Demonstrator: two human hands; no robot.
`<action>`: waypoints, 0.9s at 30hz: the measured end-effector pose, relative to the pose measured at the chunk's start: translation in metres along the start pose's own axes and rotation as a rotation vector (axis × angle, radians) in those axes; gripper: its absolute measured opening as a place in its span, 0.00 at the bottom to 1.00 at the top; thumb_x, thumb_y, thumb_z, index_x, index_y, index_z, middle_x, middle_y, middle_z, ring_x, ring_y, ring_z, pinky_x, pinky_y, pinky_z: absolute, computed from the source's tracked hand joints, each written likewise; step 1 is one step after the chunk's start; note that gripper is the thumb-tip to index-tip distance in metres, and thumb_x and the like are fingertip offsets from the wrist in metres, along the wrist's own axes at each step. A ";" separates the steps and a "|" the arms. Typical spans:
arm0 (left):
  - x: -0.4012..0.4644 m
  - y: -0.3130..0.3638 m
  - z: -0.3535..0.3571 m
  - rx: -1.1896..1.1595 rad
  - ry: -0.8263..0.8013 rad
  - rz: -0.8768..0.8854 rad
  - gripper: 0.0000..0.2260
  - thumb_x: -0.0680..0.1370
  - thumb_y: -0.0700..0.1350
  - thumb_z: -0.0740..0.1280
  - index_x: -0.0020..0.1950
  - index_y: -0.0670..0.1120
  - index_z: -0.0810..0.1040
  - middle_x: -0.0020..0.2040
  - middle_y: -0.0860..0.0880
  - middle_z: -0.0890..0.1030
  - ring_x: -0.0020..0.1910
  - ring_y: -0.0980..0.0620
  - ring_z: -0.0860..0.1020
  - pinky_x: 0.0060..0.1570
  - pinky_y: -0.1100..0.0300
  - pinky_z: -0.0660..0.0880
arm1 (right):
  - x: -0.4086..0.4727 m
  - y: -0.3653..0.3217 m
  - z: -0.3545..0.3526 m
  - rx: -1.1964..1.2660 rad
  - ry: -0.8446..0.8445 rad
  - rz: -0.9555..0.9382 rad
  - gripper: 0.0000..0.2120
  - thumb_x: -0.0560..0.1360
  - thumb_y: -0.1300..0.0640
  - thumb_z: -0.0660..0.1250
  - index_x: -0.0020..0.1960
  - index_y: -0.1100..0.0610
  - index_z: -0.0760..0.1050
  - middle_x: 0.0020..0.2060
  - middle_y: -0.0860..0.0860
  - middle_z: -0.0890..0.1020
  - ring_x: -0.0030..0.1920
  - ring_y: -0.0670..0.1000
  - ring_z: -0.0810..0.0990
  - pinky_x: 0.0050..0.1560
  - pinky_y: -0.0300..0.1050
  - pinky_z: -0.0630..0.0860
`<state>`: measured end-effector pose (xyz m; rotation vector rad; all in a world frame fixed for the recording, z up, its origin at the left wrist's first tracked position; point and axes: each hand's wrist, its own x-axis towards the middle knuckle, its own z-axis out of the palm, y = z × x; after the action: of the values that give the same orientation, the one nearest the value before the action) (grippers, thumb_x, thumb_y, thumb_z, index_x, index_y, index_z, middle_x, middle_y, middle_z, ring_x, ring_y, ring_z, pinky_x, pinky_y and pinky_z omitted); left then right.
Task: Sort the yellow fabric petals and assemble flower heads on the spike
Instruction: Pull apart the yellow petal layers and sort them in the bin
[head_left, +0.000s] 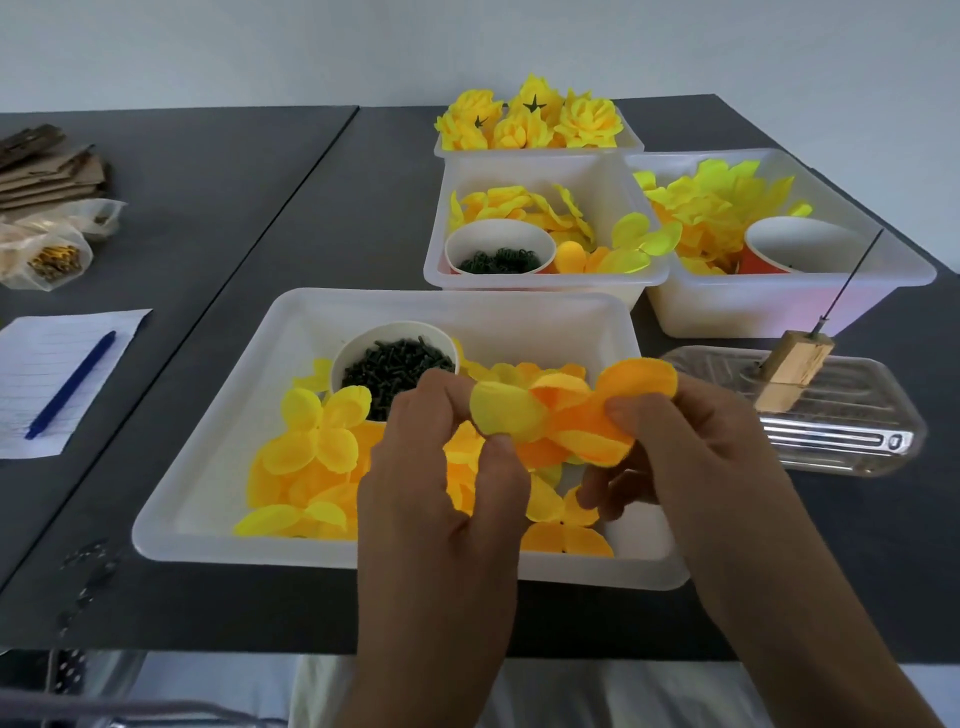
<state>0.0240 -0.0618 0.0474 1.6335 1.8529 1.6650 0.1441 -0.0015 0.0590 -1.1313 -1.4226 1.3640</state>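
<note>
Both hands hold a bunch of yellow-orange fabric petals (566, 415) above the near white tray (208, 519). My left hand (441, 467) pinches its pale yellow left lobe between thumb and fingers. My right hand (691, 457) pinches the orange right lobes. Loose petals (311, 457) lie in the tray beside a paper cup of dark green pieces (389, 364). The spike (852, 280), a thin metal needle in a wooden block (792, 369), stands to the right on a clear plastic dish (852, 441). Finished flower heads (530, 117) fill the far tray.
Two more white tubs hold petals and cups: a middle tub (540, 283) with a cup of green rings (498, 254), and a right tub (779, 306). At the left lie lined paper with a blue pen (70, 387), bags (47, 254) and cardboard (49, 166).
</note>
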 end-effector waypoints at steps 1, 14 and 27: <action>0.000 0.002 0.000 -0.067 0.015 -0.016 0.05 0.75 0.44 0.57 0.42 0.50 0.72 0.37 0.55 0.76 0.35 0.56 0.73 0.33 0.69 0.68 | -0.001 0.000 -0.001 -0.045 0.055 -0.059 0.12 0.76 0.57 0.58 0.36 0.55 0.74 0.25 0.54 0.80 0.23 0.48 0.78 0.24 0.37 0.75; -0.004 0.017 0.003 -0.290 -0.256 -0.156 0.13 0.71 0.63 0.63 0.47 0.57 0.77 0.41 0.59 0.82 0.41 0.59 0.81 0.36 0.73 0.73 | -0.018 0.000 0.007 -0.508 0.192 -0.548 0.12 0.76 0.48 0.58 0.40 0.54 0.73 0.32 0.43 0.76 0.34 0.44 0.77 0.31 0.34 0.73; -0.004 0.006 -0.002 -0.083 -0.112 -0.246 0.08 0.72 0.57 0.68 0.37 0.54 0.77 0.33 0.58 0.80 0.33 0.58 0.78 0.30 0.70 0.71 | -0.023 0.012 0.016 -0.618 0.163 -0.529 0.05 0.74 0.52 0.63 0.44 0.52 0.76 0.38 0.46 0.80 0.38 0.49 0.79 0.31 0.50 0.79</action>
<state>0.0277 -0.0671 0.0507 1.3728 1.8206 1.4953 0.1350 -0.0278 0.0465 -1.0880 -1.9067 0.4569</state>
